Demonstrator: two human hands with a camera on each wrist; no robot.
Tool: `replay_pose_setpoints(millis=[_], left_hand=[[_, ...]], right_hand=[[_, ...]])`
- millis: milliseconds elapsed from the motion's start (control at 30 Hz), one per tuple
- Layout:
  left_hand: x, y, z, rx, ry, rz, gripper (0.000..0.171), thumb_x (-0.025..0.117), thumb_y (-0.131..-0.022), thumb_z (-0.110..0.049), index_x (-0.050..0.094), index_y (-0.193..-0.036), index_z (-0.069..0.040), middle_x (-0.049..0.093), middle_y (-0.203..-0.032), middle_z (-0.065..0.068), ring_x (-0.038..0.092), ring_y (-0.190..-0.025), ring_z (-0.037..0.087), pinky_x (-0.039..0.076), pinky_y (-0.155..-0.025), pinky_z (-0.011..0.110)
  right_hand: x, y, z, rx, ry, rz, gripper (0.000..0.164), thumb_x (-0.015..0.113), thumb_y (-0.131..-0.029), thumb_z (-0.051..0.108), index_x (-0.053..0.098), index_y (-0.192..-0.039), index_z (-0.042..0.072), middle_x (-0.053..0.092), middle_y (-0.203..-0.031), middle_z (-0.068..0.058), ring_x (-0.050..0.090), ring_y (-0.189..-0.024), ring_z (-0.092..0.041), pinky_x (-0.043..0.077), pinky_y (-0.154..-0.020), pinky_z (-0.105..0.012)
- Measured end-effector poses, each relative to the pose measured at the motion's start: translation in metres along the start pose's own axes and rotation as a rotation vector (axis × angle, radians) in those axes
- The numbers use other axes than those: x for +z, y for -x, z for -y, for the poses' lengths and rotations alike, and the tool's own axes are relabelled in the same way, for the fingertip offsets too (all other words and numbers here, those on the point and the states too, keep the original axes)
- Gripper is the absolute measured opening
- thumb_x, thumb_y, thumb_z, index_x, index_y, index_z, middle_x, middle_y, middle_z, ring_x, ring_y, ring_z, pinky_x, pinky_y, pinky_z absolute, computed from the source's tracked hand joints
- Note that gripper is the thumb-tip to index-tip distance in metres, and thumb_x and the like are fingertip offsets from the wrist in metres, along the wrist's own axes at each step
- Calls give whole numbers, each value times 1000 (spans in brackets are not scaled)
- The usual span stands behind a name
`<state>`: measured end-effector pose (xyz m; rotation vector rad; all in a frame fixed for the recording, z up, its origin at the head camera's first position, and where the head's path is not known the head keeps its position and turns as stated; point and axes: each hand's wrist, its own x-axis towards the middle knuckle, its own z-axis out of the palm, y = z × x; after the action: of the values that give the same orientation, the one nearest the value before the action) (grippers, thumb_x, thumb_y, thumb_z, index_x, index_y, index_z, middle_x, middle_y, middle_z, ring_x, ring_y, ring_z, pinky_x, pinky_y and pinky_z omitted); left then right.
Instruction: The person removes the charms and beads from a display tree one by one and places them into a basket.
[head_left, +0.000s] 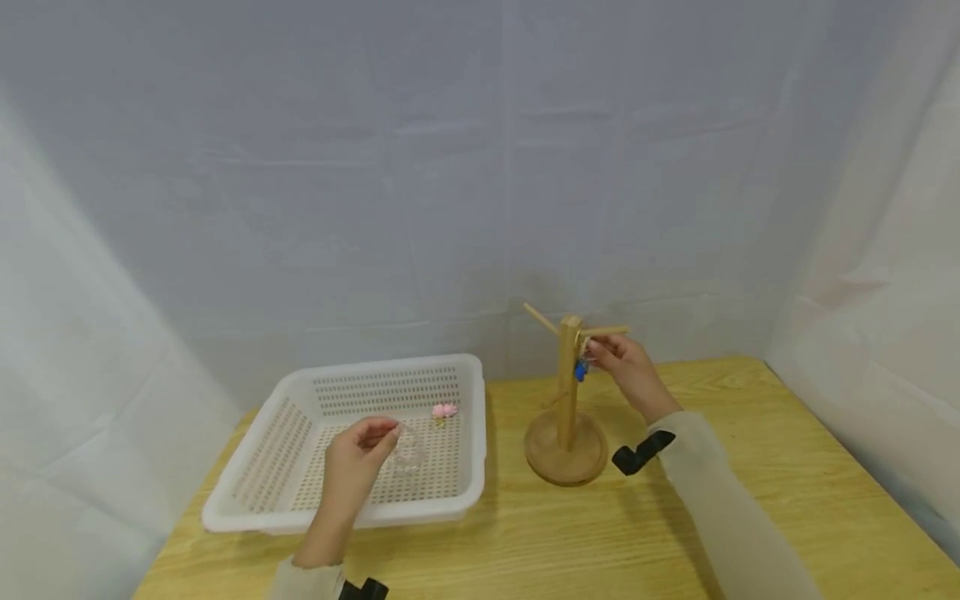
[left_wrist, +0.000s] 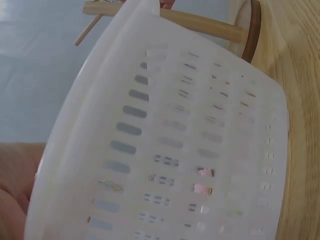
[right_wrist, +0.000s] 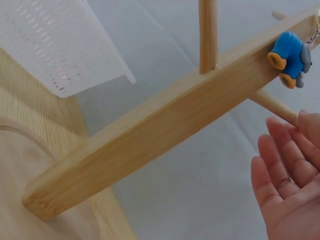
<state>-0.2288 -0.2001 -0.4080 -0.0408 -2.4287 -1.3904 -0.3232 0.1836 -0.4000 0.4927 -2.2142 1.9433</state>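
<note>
My left hand is over the white basket, thumb and fingertips pinching a clear, see-through loop that looks beaded. The left wrist view shows only part of that hand, beside the basket wall. My right hand is at the upper right of the wooden stand, near a blue keychain. This keychain hangs by a metal chain close to the post. In the right wrist view the right hand has loosely extended fingers, its thumb beside a peg.
A pink charm lies inside the basket, toward its right side. The stand has a round base and several pegs sticking out. Basket and stand share a wood-grain table, with pale cloth behind.
</note>
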Motion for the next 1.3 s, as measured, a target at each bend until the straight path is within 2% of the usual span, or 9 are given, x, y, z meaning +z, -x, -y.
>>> replay_pose_setpoints(millis=[133,233,367,633,900,1033,1167,1300], left_hand=[[-8,-4,7,-29,-42,-13,12,67,-88,-11,70,-97,-4,70,-92,9,62,-79,10,51,-68,16],[-14,-6,11,-53,-56,-36,14,67,-87,-12,70,-98,-3,70,-92,9,61,-77,6,50,-67,15],[-22,-8,13,-82,-37,-57,16,67,-87,-12,69,-99,-1,70,-94,13,59,-74,0,49,-66,14],[-33,-16,19,-95,-75,-75,17,66,-89,-13,69,-101,-1,70,-95,13,55,-72,-6,47,-65,12],[-39,-23,21,-92,-76,-92,18,65,-89,-13,68,-101,0,70,-95,14,55,-71,-8,46,-64,9],[-40,-26,23,-88,-79,-95,17,65,-89,-11,68,-101,0,70,-96,15,55,-71,-7,46,-64,9],[-40,-28,25,-84,-100,-116,16,65,-88,-11,69,-100,0,70,-94,14,54,-68,-8,46,-63,9],[-41,-30,26,-94,-116,-126,17,66,-88,-14,69,-100,-1,70,-93,13,53,-68,-8,45,-62,11]], right_hand=[[4,-2,-2,-5,-73,-6,33,49,-99,18,52,-120,-7,65,-91,15,60,-88,-2,52,-84,-26],[7,-3,-3,6,-131,-5,26,48,-99,17,52,-118,0,64,-91,15,60,-87,-2,51,-79,-20],[9,-3,-3,27,-163,-17,23,48,-99,18,52,-117,4,63,-88,13,58,-84,-3,50,-78,-20],[8,-1,-4,55,-154,-47,29,50,-98,19,49,-119,-1,63,-86,13,58,-83,-2,50,-79,-19],[6,6,-8,-14,-180,-64,10,54,-96,15,58,-105,12,64,-89,6,60,-85,-6,51,-81,-22],[6,14,-7,-34,-165,-78,15,56,-95,17,56,-105,5,64,-89,5,60,-87,-7,51,-84,-24],[8,21,-5,-23,-156,-110,23,59,-94,18,51,-105,0,64,-89,8,61,-87,-6,51,-85,-24],[9,25,-3,-43,-173,-131,17,59,-93,12,50,-101,0,64,-87,9,61,-84,-6,52,-82,-21]])
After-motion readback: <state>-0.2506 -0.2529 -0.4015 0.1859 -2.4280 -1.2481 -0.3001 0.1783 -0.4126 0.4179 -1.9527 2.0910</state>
